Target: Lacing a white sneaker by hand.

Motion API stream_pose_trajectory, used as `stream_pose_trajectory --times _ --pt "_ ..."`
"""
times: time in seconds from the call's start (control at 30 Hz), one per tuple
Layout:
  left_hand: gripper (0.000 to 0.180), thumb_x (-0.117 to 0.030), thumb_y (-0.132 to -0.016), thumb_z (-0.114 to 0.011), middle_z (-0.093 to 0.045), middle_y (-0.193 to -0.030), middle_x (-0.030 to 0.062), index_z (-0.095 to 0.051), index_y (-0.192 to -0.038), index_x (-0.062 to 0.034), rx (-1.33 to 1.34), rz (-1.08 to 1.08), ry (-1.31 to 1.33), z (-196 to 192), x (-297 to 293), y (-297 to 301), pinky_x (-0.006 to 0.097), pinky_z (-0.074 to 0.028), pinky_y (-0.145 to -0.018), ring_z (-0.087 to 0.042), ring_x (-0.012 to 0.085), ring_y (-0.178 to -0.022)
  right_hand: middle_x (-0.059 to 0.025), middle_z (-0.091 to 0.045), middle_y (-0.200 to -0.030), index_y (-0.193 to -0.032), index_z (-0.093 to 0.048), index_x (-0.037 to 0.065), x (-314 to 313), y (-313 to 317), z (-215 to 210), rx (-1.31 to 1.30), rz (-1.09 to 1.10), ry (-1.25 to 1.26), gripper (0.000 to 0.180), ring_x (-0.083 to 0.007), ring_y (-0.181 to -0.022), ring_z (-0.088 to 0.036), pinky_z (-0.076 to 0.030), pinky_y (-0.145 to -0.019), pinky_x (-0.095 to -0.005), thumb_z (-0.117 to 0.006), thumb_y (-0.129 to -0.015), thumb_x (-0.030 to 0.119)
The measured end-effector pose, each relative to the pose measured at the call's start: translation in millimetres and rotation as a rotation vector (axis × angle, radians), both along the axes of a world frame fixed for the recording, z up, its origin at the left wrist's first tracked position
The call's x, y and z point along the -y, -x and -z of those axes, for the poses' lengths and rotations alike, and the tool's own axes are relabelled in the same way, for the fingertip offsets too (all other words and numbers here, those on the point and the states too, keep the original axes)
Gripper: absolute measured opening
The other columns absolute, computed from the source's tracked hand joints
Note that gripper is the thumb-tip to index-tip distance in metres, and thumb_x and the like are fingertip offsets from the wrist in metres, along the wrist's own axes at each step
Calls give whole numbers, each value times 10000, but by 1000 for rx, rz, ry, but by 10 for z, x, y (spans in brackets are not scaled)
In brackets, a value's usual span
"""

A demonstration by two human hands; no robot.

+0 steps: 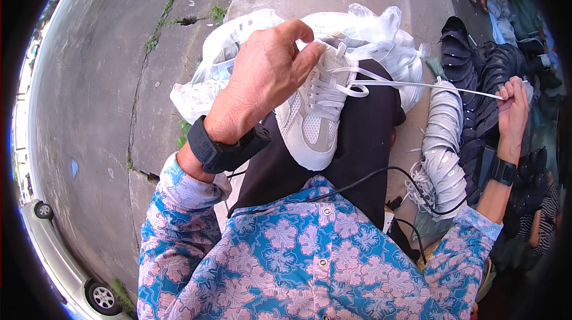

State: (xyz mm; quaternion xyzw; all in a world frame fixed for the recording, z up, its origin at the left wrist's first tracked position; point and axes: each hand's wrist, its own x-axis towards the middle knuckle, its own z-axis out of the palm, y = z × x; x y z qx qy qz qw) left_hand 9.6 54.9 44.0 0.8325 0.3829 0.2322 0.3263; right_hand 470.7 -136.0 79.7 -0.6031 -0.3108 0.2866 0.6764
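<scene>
Lacing a pale sneaker on the lap, one lace end drawn out taut to the right.

The left hand (268, 75) grips the white mesh-and-suede sneaker (313, 114) at its collar, fingers (307, 52) curled closed around the opening; the shoe rests toe-down on the black-trousered lap (357, 147). The right hand (513, 108) pinches the flat white lace (417, 84) between closed fingertips, stretching it in a thin straight line from the eyelets. Beyond the shoe, crinkled clear plastic bags (369, 28) hold more pale footwear on the cracked concrete ground (101, 81). To the right lie a stack of grey ribbed insoles (444, 141) and a row of dark ones (471, 64).
</scene>
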Motion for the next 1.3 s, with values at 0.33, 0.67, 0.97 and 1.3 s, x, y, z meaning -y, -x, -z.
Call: stream_pose_trajectory --times 0.33,0.67,0.97,1.3 --pt "380 -414 -974 -585 -425 -650 -75 -650 -884 -51 164 28 522 201 -55 274 204 -268 -476 -377 31 -571 -85 -593 -1049 -1063 -649 43 -870 1853 564 925 -392 268 224 -222 -964 -603 -476 -845 -316 -658 -862 141" --pt "313 -330 -947 -644 -570 -737 -12 -619 -986 -21 127 99 375 187 -15 212 229 -408 -579 -488 64 -665 -95 -542 -952 -850 -537 28 -1190 2510 675 1024 -679 171 143 -285 -951 -500 -415 -836 -390 -670 -811 67" --pt "208 -189 -917 -680 -548 -651 23 -620 -850 -1 56 247 256 67 55 327 300 -397 -523 -466 121 -572 -99 -584 -729 -866 -570 28 -1061 2464 634 791 -601 59 81 -272 -702 -574 -462 -671 -373 -613 -879 95" --pt "157 -194 -892 -692 -607 -958 95 -677 -935 -44 -102 385 -211 -106 -244 -345 369 -501 -742 -609 238 -913 51 -540 -763 -973 -629 36 -460 1804 367 285 -567 281 133 -48 -691 -465 -390 -623 -206 -626 -937 164"
